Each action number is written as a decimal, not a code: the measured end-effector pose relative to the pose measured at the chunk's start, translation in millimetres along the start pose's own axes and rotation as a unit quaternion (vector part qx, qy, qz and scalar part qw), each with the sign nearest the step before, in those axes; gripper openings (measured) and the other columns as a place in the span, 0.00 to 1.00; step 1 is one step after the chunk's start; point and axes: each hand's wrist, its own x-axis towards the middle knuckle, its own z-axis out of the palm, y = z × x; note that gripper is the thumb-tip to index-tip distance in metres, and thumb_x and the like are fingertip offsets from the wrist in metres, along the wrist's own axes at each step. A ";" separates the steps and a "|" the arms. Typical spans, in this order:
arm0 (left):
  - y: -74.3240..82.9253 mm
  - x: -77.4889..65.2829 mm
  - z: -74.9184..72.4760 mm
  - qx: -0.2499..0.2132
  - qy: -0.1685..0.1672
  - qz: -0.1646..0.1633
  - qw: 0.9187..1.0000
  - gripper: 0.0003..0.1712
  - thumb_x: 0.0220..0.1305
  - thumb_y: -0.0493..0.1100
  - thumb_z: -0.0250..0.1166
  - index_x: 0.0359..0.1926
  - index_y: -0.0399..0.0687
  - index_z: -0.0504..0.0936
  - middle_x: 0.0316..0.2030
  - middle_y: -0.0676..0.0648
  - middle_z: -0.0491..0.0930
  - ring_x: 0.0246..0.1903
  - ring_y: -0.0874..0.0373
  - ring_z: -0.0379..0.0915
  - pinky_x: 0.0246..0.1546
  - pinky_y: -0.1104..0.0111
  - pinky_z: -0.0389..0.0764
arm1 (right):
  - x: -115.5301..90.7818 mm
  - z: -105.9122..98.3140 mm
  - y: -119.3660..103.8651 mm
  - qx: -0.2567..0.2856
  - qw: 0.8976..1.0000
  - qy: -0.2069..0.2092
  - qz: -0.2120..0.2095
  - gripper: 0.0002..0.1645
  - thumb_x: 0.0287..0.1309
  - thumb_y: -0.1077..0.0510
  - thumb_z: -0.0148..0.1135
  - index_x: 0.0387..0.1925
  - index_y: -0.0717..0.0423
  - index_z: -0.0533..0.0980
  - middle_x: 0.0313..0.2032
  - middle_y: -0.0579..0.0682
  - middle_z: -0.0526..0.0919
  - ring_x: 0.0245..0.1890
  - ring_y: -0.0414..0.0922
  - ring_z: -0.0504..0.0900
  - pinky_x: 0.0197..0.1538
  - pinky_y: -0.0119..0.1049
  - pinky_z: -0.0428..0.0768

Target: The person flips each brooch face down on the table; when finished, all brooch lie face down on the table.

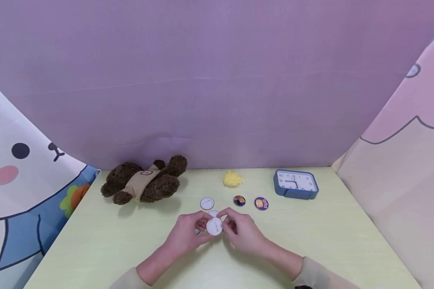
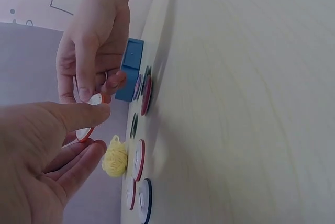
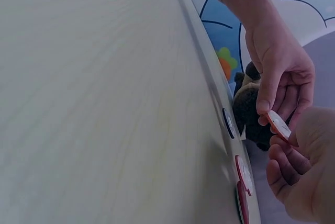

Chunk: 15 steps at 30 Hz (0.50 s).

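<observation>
Both hands meet over the table's middle at one round pin badge (image 1: 214,226). Its white back with a thin pin faces up, and an orange-red rim shows in the wrist views. My left hand (image 1: 186,235) pinches its left edge between thumb and fingers. From the other side, my right hand (image 1: 245,233) pinches the right edge. Just beyond the hands lie a white-backed badge (image 1: 207,203) and another white-backed badge (image 1: 213,213), partly hidden. A sliver of a further badge (image 1: 197,231) shows beneath the left hand.
To the right lie a dark picture badge (image 1: 239,200) and a purple badge (image 1: 261,203), faces up. A yellow yarn ball (image 1: 232,179) sits behind them. A brown teddy bear (image 1: 144,182) lies back left; a blue clock (image 1: 295,184) stands back right. A purple curtain (image 1: 217,88) borders the table's back.
</observation>
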 end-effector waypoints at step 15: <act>-9.8 -3.0 0.6 0.030 -0.035 0.000 0.999 0.21 0.52 0.38 0.83 0.47 0.41 0.89 0.38 0.46 0.91 0.36 0.56 0.88 0.39 0.71 0.89 | 0.5 4.7 3.4 -0.037 0.998 -0.030 -0.028 0.24 0.57 0.60 0.80 0.54 0.53 0.82 0.40 0.44 0.84 0.32 0.42 0.82 0.35 0.28 0.83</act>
